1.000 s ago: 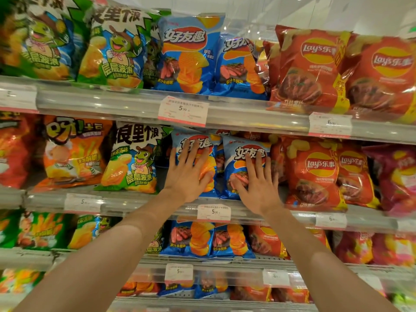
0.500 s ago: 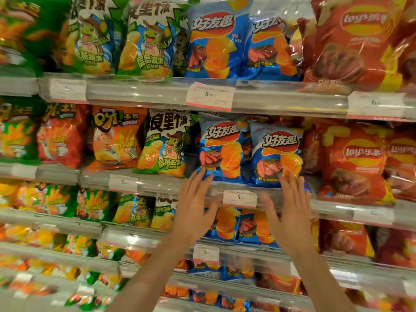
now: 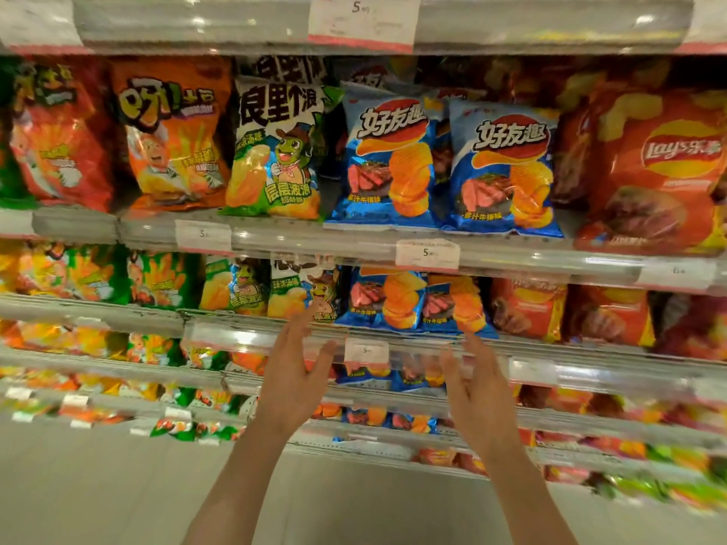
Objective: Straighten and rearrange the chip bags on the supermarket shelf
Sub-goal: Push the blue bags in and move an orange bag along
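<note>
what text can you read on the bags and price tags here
"好友趣" on the left blue bag and the right blue bag
"Lay's乐事" on the red bag
"浪里个浪" and "层层波浪" on the green bag
"呀!土豆" on the orange bag
"5" on the top price tag and the middle price tag
Smaller print and lower tags: too blurred.

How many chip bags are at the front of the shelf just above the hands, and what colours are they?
Front row, one shelf:
Red-orange bag at the far left: 1
Orange bag: 1
Green and white bag: 1
Blue bags: 2
Red bag: 1
Total: 6
</note>
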